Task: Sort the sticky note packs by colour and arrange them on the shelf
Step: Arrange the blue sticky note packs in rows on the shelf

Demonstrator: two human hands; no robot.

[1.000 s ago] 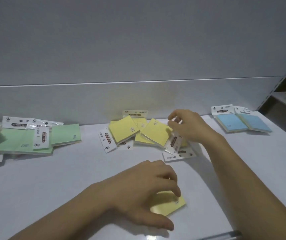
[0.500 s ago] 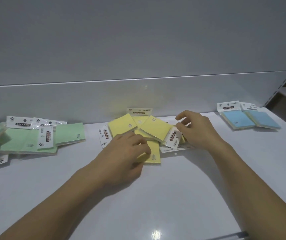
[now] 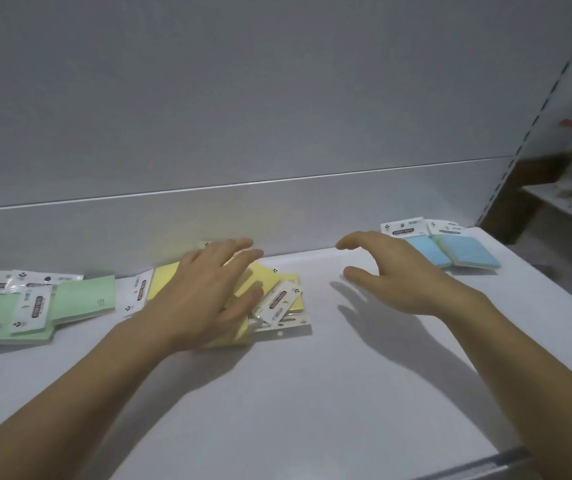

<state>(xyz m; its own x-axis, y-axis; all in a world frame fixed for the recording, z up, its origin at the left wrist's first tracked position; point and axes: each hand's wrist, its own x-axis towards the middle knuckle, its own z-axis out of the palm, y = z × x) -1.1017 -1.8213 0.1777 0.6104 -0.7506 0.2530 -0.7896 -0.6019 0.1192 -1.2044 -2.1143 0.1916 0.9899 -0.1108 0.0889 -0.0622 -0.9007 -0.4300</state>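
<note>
The left hand (image 3: 205,292) lies flat on the yellow packs (image 3: 163,280) at the middle of the back edge of the shelf (image 3: 312,393), its fingers (image 3: 243,244) straight and spread. The right hand (image 3: 392,275) hovers beside them, fingers (image 3: 364,242) loosely apart and holding nothing. The green packs (image 3: 80,299) lie just beside the yellow ones, and the blue packs (image 3: 464,252) sit near the back right corner. The yellow pile is loose and its wrappers look slippery, so I think a flat push may fan it out or slide one pack under the green ones.
</note>
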